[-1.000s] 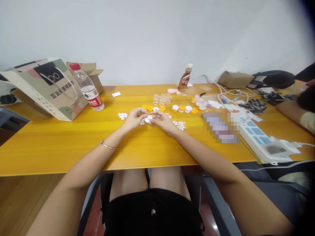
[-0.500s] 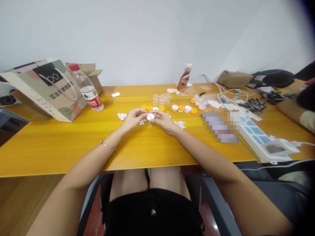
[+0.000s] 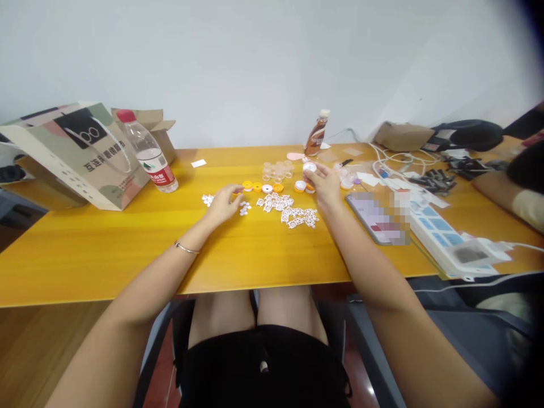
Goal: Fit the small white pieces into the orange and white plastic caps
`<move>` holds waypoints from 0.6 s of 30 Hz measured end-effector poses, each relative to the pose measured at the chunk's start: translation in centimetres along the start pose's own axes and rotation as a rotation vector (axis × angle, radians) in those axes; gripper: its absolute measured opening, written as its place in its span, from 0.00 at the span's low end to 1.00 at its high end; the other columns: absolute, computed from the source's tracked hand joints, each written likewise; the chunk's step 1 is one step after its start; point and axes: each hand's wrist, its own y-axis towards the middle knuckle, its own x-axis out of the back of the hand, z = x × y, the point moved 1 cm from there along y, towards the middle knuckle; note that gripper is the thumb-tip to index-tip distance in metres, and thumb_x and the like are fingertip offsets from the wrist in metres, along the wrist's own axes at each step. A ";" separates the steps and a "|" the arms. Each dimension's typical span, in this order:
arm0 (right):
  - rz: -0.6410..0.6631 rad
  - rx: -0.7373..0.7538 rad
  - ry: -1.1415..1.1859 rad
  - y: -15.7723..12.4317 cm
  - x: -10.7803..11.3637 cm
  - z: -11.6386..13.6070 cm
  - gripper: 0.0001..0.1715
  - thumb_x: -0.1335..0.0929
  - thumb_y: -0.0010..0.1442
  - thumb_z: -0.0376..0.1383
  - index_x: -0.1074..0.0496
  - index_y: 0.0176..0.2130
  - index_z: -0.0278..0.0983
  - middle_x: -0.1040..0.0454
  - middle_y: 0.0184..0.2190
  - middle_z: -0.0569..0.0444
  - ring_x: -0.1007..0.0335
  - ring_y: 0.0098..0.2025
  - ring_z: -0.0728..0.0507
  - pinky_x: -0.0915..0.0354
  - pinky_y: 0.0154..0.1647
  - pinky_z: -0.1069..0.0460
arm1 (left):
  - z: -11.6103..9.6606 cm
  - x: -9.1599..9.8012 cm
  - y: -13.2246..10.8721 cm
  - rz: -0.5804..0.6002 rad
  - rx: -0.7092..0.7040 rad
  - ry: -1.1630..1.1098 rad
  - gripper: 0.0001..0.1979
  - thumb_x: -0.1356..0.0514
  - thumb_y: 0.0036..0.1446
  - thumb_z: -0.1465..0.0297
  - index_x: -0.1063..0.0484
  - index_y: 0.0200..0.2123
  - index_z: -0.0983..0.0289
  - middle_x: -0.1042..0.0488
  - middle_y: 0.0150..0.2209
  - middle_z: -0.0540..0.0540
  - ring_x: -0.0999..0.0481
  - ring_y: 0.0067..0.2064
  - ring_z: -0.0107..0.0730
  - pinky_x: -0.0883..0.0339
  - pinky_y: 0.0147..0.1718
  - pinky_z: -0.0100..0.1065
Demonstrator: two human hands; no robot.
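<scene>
My right hand [image 3: 325,186] is raised over the right end of a row of round plastic pieces. It pinches a white round plastic piece [image 3: 309,167] between thumb and fingers. Lower on the left, my left hand [image 3: 223,205] has its thumb and forefinger around an orange round plastic piece [image 3: 236,196], partly hidden by the fingers. To its right stand orange rings [image 3: 257,186] and a white ring [image 3: 267,188]. White-and-orange round pieces [image 3: 300,186] sit below my right hand. White openwork pieces [image 3: 276,202] and small white discs [image 3: 245,208] lie nearer me.
Clear round cups [image 3: 278,170] stand behind the rows. A water bottle [image 3: 155,158] and paper bag [image 3: 93,164] are at left, a brown drink bottle [image 3: 317,135] at the back. A phone [image 3: 369,212], power strip [image 3: 442,232] and another person's arm [image 3: 495,190] are at right.
My hands have parted. The right moved right and away from me with the white round piece; the left let go of it and shifted slightly left, to the orange piece.
</scene>
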 end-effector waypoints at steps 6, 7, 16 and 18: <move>-0.023 0.019 0.003 1.4 1.6 -0.5 0.21 0.27 0.42 0.37 0.31 0.38 0.36 0.26 0.30 0.55 0.27 0.32 0.48 0.29 0.44 0.47 | -0.9 -1.6 0.0 0.046 -0.070 -0.030 0.13 0.44 0.57 0.71 0.29 0.45 0.65 0.25 0.45 0.60 0.27 0.48 0.39 0.36 0.50 0.40; -0.016 0.019 -0.002 1.4 1.6 -0.6 0.21 0.27 0.42 0.37 0.30 0.38 0.36 0.26 0.30 0.55 0.27 0.33 0.47 0.29 0.44 0.47 | -1.4 -2.2 0.3 0.069 -0.097 -0.027 0.13 0.45 0.57 0.71 0.29 0.45 0.64 0.26 0.45 0.60 0.28 0.49 0.40 0.36 0.51 0.41; -0.066 0.016 0.029 1.4 1.1 -0.6 0.23 0.26 0.41 0.37 0.30 0.39 0.35 0.24 0.32 0.53 0.26 0.35 0.46 0.28 0.44 0.47 | -9.7 -10.1 7.8 0.271 -0.352 0.061 0.15 0.44 0.54 0.77 0.32 0.47 0.70 0.29 0.50 0.66 0.32 0.54 0.44 0.43 0.56 0.40; -0.083 0.052 0.025 1.5 1.2 -0.6 0.25 0.26 0.42 0.39 0.30 0.40 0.36 0.24 0.34 0.52 0.26 0.37 0.45 0.29 0.45 0.46 | -10.6 -12.2 9.0 0.292 -0.306 0.052 0.16 0.44 0.54 0.78 0.33 0.48 0.73 0.29 0.51 0.69 0.31 0.53 0.44 0.42 0.54 0.38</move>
